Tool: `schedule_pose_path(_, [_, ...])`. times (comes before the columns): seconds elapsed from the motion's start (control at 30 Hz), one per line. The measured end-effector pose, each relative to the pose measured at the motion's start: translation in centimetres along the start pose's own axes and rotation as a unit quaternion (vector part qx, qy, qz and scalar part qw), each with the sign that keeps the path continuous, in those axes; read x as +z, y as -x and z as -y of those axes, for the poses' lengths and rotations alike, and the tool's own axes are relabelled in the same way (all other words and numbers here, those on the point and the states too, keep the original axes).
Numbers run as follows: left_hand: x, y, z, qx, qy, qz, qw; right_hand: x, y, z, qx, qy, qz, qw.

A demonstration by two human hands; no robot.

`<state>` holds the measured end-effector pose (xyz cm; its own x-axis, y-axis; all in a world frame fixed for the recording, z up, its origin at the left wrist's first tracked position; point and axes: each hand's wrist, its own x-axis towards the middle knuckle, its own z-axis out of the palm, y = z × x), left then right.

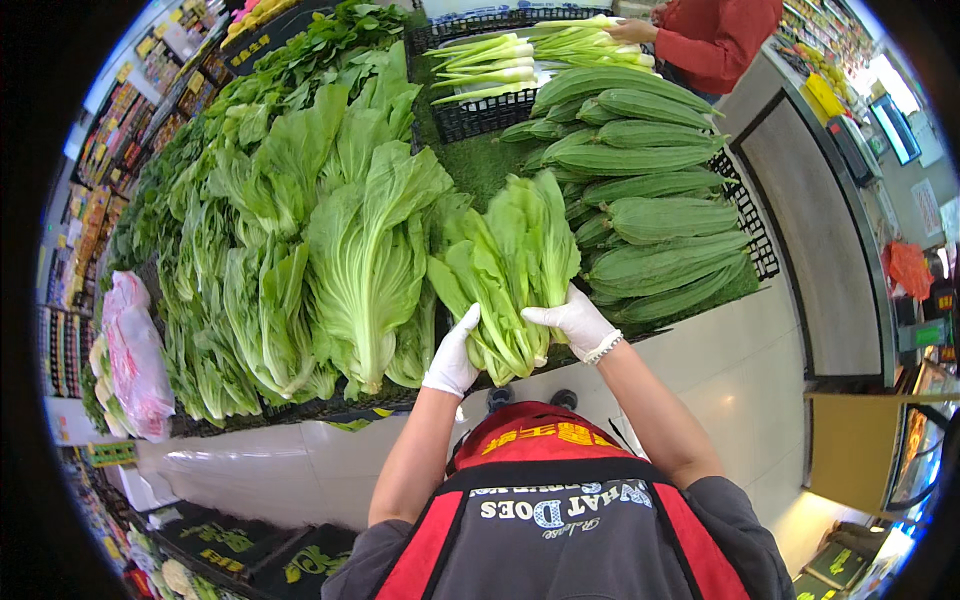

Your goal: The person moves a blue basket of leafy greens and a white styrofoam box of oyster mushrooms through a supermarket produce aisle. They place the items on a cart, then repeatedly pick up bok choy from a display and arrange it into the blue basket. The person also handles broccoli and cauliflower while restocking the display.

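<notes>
A bunch of light-green leafy vegetable (510, 277) is held between my two white-gloved hands at the front edge of the produce stand. My left hand (454, 356) cups its lower left side, thumb up along the stalks. From the right, my right hand (574, 322) grips the bunch near its base, with the thumb lying across the stalks. The leaf tips point away from me and the cut ends face me. Just left of it lies a large head of mustard greens (371, 262). Ridged loofah gourds (667, 217) are stacked to the right.
More leafy greens (247, 187) cover the left of the stand, beside a roll of plastic bags (135, 352). Trimmed white-green stalks (487, 67) sit in a black crate (480, 120) at the back. A person in red (720, 45) reaches there. A counter (825, 217) stands at right.
</notes>
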<state>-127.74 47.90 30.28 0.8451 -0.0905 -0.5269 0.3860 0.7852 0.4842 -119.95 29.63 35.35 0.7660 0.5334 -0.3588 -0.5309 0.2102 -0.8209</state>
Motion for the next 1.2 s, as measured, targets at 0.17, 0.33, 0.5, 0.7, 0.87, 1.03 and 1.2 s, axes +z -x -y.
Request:
schedule_pose_path(0.17, [2.6, 5.2, -2.1, 0.111, -0.072, 0.004, 0.991, 2.1, 4.4, 3.2, -0.124, 0.003, 0.117, 0.985])
schedule_pose_path(0.33, [11.9, 8.3, -0.6, 0.336, -0.192, 0.007, 0.922, 0.9, 9.0, 7.5, -0.226, 0.037, 0.057, 0.972])
schedule_pose_path(0.5, [23.3, 5.0, 6.1, 0.345, -0.224, 0.088, 0.907, -10.0, 16.1, 11.7, -0.315, 0.086, -0.021, 0.945])
schedule_pose_path(0.7, [38.2, -5.9, 21.1, 0.164, -0.287, 0.199, 0.923, -30.1, 24.7, 16.2, -0.249, 0.000, -0.237, 0.939])
schedule_pose_path(0.87, [46.3, -14.9, 29.8, -0.036, -0.267, 0.338, 0.902, -44.9, 27.6, 17.7, -0.210, -0.158, -0.253, 0.931])
schedule_pose_path(1.03, [51.4, -23.0, 35.6, -0.022, -0.301, 0.307, 0.903, -54.6, 25.1, 20.0, -0.199, -0.154, -0.260, 0.932])
schedule_pose_path(1.2, [56.2, -36.1, 39.8, -0.097, -0.108, 0.279, 0.949, -66.8, 20.8, 27.8, -0.150, -0.202, -0.220, 0.943])
